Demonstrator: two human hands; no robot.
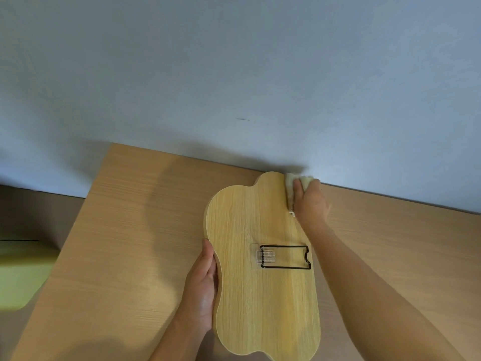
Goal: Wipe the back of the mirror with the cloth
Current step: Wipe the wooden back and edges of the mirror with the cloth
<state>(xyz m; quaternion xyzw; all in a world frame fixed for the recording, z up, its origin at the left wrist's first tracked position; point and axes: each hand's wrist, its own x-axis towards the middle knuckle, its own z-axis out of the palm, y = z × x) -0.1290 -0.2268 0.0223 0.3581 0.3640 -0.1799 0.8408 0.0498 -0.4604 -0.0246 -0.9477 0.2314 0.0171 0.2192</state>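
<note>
Mirror [260,303] back-up, near end cut off; left hand [203,287] curled round its side, right hand [311,201] clutching half-hidden cloth [289,184].

Right hand [311,201] grips outstretched; left hand [203,287] grips nearer.

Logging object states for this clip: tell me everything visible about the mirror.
The mirror lies back up on the table, showing a light wood-grain back with a wavy outline. A black wire stand in a clear bracket lies folded flat against it. The left hand holds its left edge; the right hand presses the cloth on its far right corner.
</note>
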